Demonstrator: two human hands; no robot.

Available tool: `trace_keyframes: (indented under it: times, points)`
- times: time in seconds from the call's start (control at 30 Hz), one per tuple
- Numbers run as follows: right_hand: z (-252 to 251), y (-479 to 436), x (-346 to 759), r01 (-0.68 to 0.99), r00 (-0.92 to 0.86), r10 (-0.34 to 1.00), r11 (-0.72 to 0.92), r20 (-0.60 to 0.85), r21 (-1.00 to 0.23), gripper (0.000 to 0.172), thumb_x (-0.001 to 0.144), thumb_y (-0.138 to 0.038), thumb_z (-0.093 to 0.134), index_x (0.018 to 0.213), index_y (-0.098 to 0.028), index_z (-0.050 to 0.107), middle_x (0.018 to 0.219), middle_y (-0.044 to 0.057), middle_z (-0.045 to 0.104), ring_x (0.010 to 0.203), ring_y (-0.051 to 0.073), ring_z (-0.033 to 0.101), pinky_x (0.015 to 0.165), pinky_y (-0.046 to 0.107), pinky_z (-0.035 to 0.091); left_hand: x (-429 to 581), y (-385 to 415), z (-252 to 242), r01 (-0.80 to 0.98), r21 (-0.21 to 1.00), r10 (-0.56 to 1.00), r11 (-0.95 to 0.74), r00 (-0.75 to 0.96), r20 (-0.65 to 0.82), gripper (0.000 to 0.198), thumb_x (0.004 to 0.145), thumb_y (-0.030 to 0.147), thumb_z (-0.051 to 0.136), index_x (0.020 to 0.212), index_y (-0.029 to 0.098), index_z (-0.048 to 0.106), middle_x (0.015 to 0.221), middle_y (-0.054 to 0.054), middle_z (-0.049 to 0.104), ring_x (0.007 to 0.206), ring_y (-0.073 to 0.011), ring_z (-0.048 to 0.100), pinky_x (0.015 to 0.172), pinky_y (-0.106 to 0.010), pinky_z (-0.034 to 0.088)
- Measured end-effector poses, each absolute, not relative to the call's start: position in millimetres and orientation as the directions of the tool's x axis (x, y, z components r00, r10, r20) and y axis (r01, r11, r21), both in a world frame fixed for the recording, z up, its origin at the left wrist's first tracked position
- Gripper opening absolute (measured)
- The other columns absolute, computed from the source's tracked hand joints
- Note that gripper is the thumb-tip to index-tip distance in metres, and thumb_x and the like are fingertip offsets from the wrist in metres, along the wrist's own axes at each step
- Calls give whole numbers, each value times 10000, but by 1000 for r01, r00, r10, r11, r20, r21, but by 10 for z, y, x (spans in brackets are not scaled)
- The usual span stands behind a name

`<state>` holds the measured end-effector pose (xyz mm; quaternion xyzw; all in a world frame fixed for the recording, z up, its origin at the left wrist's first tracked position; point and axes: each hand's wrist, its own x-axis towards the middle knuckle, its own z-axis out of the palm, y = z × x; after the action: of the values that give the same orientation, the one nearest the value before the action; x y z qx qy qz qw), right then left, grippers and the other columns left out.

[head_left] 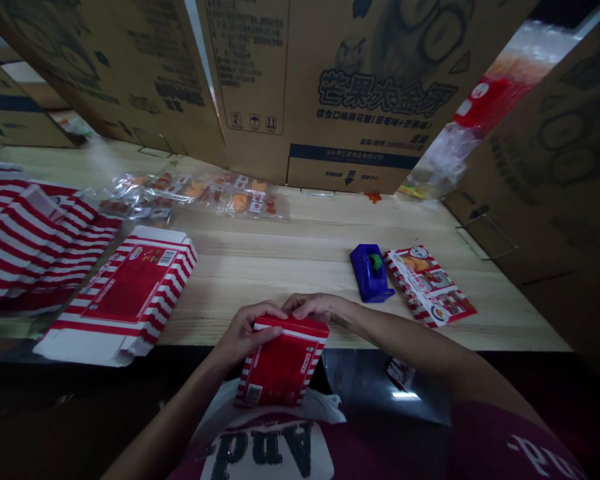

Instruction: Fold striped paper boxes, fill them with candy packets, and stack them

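The box (280,367), red with white stripes, stands just off the near edge of the surface (290,247), over the person's lap. Its label print is too small to read. The left hand (245,330) wraps its top left corner and the right hand (320,308) curls over the top flap, so each grip is closed on it. The shirt (260,453) reads "And" upside down, the rest cut off. At the far edge a carton (385,93) shows "芒果大金牙"; its smaller lines are blurred. A flat (130,293) lies unfolded at the left, beside a striped stack (25,240) that is cut by the frame. A blue dispenser (371,272) lies right of centre, just beside a printed pack (430,285). The clear packets (195,193) are blurred.
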<state>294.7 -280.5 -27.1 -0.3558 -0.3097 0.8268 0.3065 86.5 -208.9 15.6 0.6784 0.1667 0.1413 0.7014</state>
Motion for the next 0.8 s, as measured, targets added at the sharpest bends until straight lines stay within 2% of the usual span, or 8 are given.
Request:
trace_keyframes:
  times: [0.13, 0.27, 0.37, 0.47, 0.57, 0.67, 0.73, 0.8]
  points:
    - [-107, -2874, 3083, -417, -434, 842, -503, -321, -757, 435, 588, -411, 847, 886, -131, 701, 724, 1, 684, 539, 83, 580, 494, 161, 437, 672, -1965, 594, 85, 996, 566, -32, 823, -52, 304, 770, 315, 710, 1054, 207, 695, 968, -57, 705, 849, -208, 661, 710, -287, 526]
    - [158, -2995, 3327, -588, 39, 982, -126, -184, -799, 327, 690, -424, 814, 761, -135, 679, 705, 20, 677, 614, 113, 621, 620, 209, 496, 527, -1888, 1231, 33, 909, 712, -415, 634, 302, 424, 795, 233, 685, 1213, 237, 612, 1044, -47, 712, 921, -218, 675, 795, -315, 550]
    - [177, -3200, 3274, -587, 210, 956, -46, -207, -809, 326, 755, -444, 767, 719, -135, 672, 659, 36, 678, 575, 124, 622, 605, 227, 496, 627, -1988, 1271, 12, 695, 573, -719, 577, 583, 494, 797, 115, 651, 1265, 250, 567, 1136, -45, 685, 1026, -214, 648, 903, -338, 527]
    - [21, -3429, 2976, -711, 153, 934, -124, -324, -693, 526, 737, -652, 683, 880, -146, 704, 798, 94, 729, 707, 195, 685, 717, 317, 527, 850, -2198, 789, -151, 536, 317, -830, 663, 678, 618, 821, 27, 551, 1392, 235, 437, 1292, -107, 594, 1204, -232, 557, 988, -385, 487]
    - [-204, -3557, 2647, -788, 224, 881, -88, -417, -609, 543, 712, -650, 703, 1012, -199, 678, 917, 75, 735, 787, 218, 690, 759, 358, 524, 992, -2439, 212, -220, 508, 116, -833, 828, 549, 743, 824, 71, 550, 1490, 207, 250, 1391, -165, 506, 1345, -273, 416, 1067, -484, 409]
    - [-382, -3558, 2473, -703, 478, 743, 4, -468, -712, 415, 654, -428, 831, 938, -183, 652, 890, 48, 729, 753, 204, 675, 710, 315, 520, 942, -2476, -40, -176, 531, -28, -829, 961, 276, 964, 758, 302, 690, 1520, 194, 109, 1502, -175, 373, 1414, -331, 287, 1102, -559, 333]
    - [-425, -3529, 2455, -618, 631, 624, 45, -461, -785, 413, 603, -371, 865, 873, -182, 616, 830, 36, 724, 713, 207, 670, 680, 312, 523, 812, -2258, -19, -61, 459, 41, -886, 977, 210, 948, 768, 367, 679, 1515, 217, 115, 1512, -159, 365, 1409, -336, 296, 1112, -571, 299]
    - [-390, -3522, 2505, -518, 743, 541, 93, -393, -850, 426, 609, -385, 858, 880, -200, 587, 808, 25, 720, 695, 213, 672, 666, 320, 531, 614, -1845, 70, 156, 324, 251, -933, 928, 275, 758, 834, 344, 600, 1480, 212, 225, 1461, -165, 433, 1374, -336, 358, 1103, -555, 305]
